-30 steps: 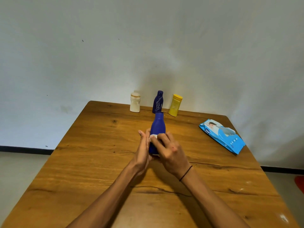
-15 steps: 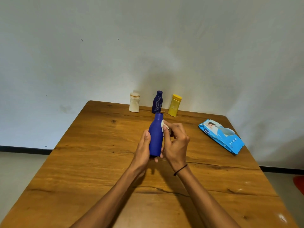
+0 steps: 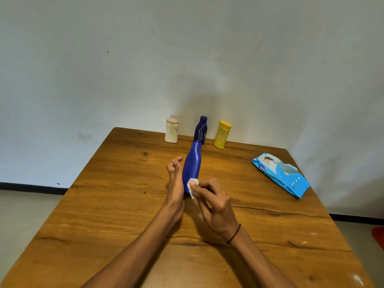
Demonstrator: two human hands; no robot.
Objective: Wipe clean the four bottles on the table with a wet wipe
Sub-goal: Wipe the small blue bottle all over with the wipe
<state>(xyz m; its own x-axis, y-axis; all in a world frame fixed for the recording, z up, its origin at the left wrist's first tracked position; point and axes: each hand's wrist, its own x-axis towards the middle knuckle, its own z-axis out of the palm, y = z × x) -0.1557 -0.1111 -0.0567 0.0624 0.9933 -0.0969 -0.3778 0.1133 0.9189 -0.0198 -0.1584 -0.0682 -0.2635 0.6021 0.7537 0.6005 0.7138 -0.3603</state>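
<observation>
Head view: our right grip [image 3: 214, 201] pinches the wipe [image 3: 192, 187] between thumb and fingertips and presses it to the lower body of the blue bottle [image 3: 192, 167]. Our left grip [image 3: 175, 179] cradles that bottle from the left, fingers curled round its back, holding it tilted just above the counter [image 3: 116, 204]. Half a second ago the wipe sat high, near the neck; now it is down by the base, so we have run a stroke along the whole side. We judge this bottle to be nearly wiped. Three more stand at the far edge: a white one [image 3: 171, 132], a dark blue one [image 3: 201, 128] and a yellow one [image 3: 222, 135]. Whether those are done we cannot tell. The wipes pack [image 3: 280, 174] lies well apart to the right.
</observation>
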